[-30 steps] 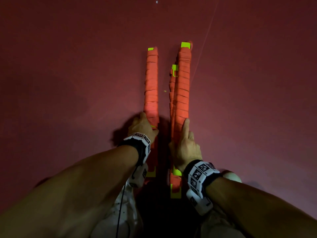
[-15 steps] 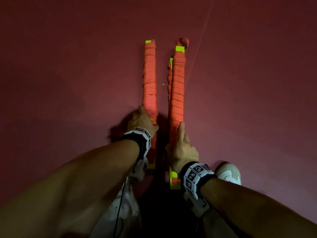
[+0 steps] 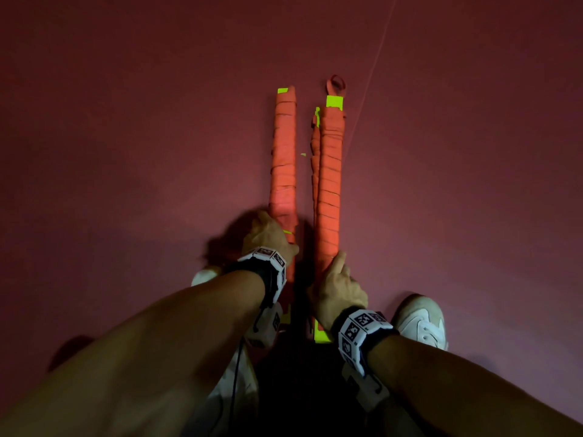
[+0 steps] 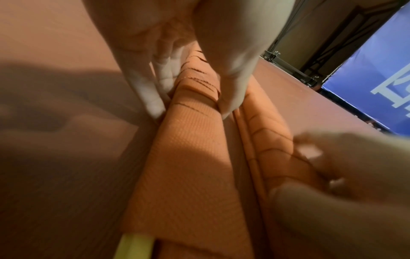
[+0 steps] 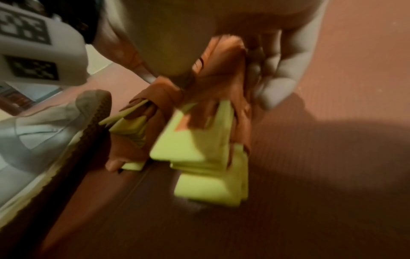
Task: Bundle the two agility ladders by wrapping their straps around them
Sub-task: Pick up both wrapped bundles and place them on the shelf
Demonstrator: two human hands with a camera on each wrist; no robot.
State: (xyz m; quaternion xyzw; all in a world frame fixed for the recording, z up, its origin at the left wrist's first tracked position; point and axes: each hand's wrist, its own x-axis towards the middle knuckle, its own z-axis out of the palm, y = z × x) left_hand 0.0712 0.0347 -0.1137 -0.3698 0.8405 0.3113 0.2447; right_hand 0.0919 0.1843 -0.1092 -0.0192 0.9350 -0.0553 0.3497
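Note:
Two agility ladder bundles lie side by side on the dark red floor, each wound in orange strap with yellow-green rung ends showing. My left hand (image 3: 268, 231) grips the left bundle (image 3: 284, 159) near its close end, with the fingers (image 4: 155, 98) on one side and the thumb (image 4: 230, 84) on the other. My right hand (image 3: 336, 290) grips the right bundle (image 3: 329, 184) low down, index finger lying along it. A small strap loop (image 3: 336, 85) sticks out at that bundle's far end. The right wrist view shows the stacked yellow-green rung ends (image 5: 199, 145) below my right hand's fingers (image 5: 277, 82).
My white shoes stand at the bundles' near ends, one at the right (image 3: 421, 320) and one at the left (image 3: 203, 275). A thin pale line (image 3: 375, 67) crosses the floor past the right bundle. A blue banner (image 4: 377, 84) and dark framing stand at the floor's far side.
Both bundles have slid along the floor together with my hands on them. The strap loop at the right bundle's far end now shows plainly, and my right shoe has come into view.

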